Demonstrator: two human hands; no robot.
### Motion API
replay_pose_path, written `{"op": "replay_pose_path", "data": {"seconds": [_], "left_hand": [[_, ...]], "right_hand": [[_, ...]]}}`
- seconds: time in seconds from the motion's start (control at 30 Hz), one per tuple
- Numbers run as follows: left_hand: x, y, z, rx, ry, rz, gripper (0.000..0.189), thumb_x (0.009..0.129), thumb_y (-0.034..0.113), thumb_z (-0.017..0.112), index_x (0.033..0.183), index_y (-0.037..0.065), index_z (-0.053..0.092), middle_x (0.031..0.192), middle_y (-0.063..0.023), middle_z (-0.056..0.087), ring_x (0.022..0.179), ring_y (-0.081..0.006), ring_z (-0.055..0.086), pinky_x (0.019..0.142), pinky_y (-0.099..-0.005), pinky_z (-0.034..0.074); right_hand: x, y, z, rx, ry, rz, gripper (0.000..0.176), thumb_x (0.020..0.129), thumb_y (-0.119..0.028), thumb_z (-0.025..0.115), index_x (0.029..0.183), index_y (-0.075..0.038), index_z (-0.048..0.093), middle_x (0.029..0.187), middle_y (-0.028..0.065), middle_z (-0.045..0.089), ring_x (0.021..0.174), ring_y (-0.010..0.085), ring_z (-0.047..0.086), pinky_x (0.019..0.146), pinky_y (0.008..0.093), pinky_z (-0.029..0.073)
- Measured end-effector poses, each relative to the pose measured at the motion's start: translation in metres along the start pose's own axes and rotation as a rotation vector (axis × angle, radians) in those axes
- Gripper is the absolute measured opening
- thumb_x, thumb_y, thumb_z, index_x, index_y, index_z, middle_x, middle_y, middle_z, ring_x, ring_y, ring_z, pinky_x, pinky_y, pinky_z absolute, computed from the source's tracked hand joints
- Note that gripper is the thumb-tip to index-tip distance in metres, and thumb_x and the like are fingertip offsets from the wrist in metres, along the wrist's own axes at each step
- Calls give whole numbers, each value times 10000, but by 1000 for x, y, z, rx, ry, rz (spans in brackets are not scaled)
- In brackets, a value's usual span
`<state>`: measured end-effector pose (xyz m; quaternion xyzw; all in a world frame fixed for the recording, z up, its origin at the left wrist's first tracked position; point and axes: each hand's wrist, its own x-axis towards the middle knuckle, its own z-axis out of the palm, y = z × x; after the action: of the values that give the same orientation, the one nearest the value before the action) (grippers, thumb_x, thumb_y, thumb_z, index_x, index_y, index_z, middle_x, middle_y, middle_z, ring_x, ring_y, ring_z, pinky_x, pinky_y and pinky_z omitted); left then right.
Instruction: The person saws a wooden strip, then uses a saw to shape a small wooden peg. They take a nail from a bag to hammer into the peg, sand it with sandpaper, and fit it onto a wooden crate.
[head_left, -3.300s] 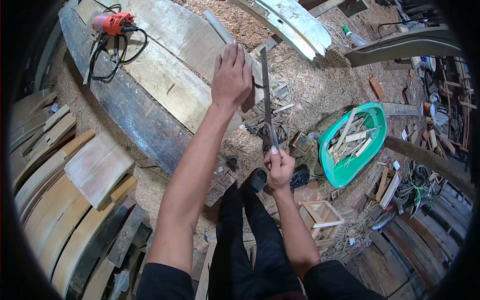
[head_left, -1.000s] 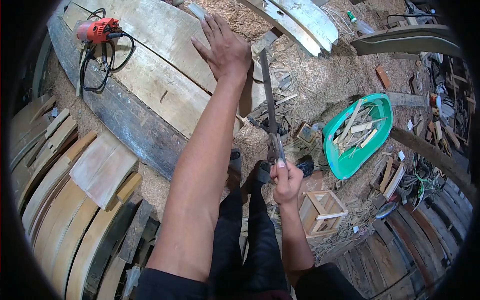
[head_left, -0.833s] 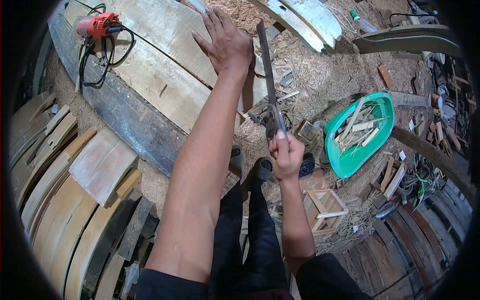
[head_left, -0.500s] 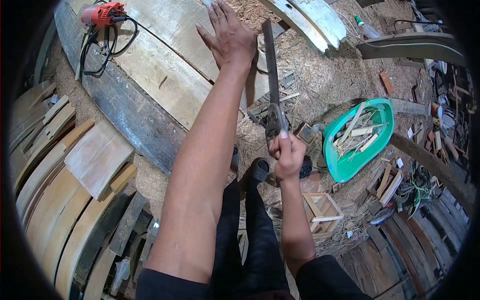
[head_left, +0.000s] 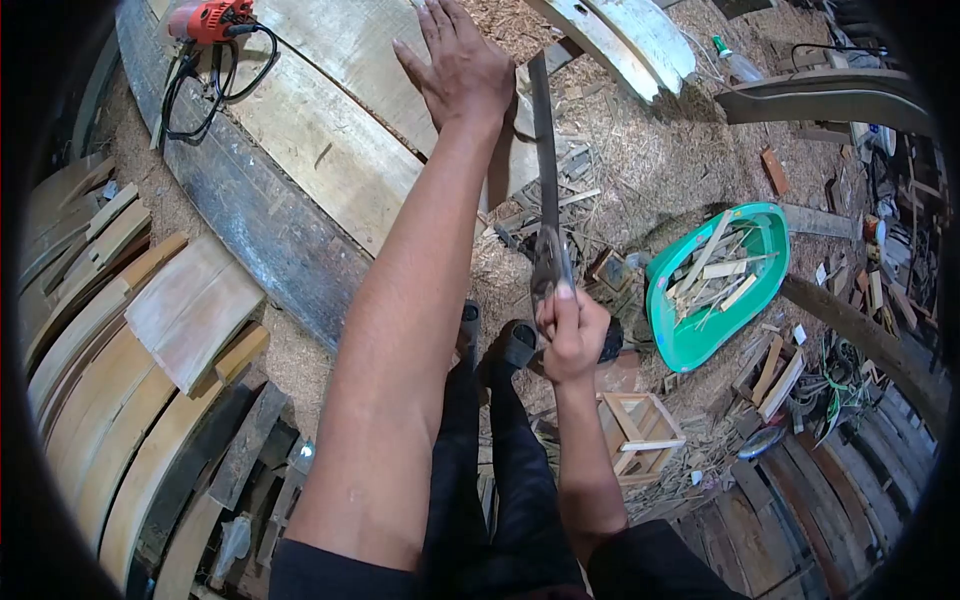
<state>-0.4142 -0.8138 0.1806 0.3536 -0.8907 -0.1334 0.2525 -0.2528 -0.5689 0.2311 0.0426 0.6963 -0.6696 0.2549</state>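
My left hand (head_left: 462, 75) lies flat with spread fingers on a wide pale wooden board (head_left: 350, 60). In my right hand (head_left: 575, 335) is the handle of a handsaw (head_left: 545, 150), fingers wrapped round it and thumb on top. The dark narrow blade points away from me, just right of my left hand, along the board's right end. Whether its teeth touch the wood is hard to see. A second pale board (head_left: 320, 155) lies beside the first, with a dark gap between them.
A red power tool (head_left: 208, 20) with a black cord rests at upper left. Right of my legs are a green tub (head_left: 690, 345) of wood scraps and a small wooden frame (head_left: 640, 430). Curved planks (head_left: 130, 390) are stacked at left. Shavings cover the floor.
My right hand has drawn the saw slightly back towards me. My left hand stays on the board, and the view has shifted a little.
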Motion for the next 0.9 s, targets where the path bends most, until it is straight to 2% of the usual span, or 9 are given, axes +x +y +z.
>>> {"op": "replay_pose_path", "data": {"seconds": [0.1,0.2,0.3,0.4,0.43,0.53,0.67,0.83,0.9], "left_hand": [[-2,5,-7,108,-158,-58,834,808,268,588,1494,-24,214,1586,-163,193,1482,-266,136,1183,-532,74],[-1,7,-5,80,-60,-32,715,844,219,520,1463,-48,283,1546,-189,285,1463,-288,202,1176,-532,107],[-3,2,-2,-1,-20,-5,625,907,205,393,1471,-30,267,1539,-183,300,1459,-287,215,1167,-575,52],[-3,2,-3,-32,-26,-7,623,910,206,388,1475,-25,264,1545,-176,291,1461,-280,211,1168,-571,52],[-3,4,-2,-34,-22,-12,622,911,206,387,1476,-24,263,1545,-174,292,1461,-280,211,1168,-572,52],[2,2,-4,-24,-10,-11,622,911,204,386,1478,-20,261,1544,-172,295,1461,-281,212,1167,-574,52],[-1,1,-3,-5,-6,7,622,910,201,389,1478,-16,262,1538,-176,306,1457,-287,222,1165,-577,54],[0,2,-2,-11,-5,-10,613,909,193,387,1473,-17,272,1536,-173,310,1457,-286,221,1164,-578,57],[-3,2,0,26,-17,-14,615,908,191,387,1474,-18,268,1538,-173,305,1459,-286,214,1164,-578,57]], "right_hand": [[9,2,9,-48,-13,-75,428,998,-247,476,619,-51,444,546,-21,401,494,65,352,472,252,274],[-8,5,7,-73,10,-102,439,1009,-248,466,620,-53,414,540,-20,379,477,63,320,467,241,259],[-4,-1,11,-14,19,-48,436,1008,-247,472,623,-50,415,539,-21,381,479,62,322,471,241,252],[22,-5,22,6,16,-55,434,1012,-240,468,622,-56,413,544,-20,384,489,63,336,467,248,250],[15,-1,20,-64,7,-120,431,1012,-236,469,623,-56,415,547,-18,390,495,64,341,469,252,248],[-11,1,15,55,25,-81,427,1009,-240,473,629,-52,418,548,-20,394,493,61,338,467,251,244],[24,-17,23,25,14,-21,429,1013,-219,446,619,-52,412,545,-7,387,493,70,343,474,245,257],[-17,3,12,104,43,-12,411,976,-286,518,642,-49,501,568,-35,461,525,46,400,484,245,291],[-2,0,12,37,23,-34,414,1000,-254,482,639,-55,439,557,-25,410,498,63,359,472,247,273]]}}
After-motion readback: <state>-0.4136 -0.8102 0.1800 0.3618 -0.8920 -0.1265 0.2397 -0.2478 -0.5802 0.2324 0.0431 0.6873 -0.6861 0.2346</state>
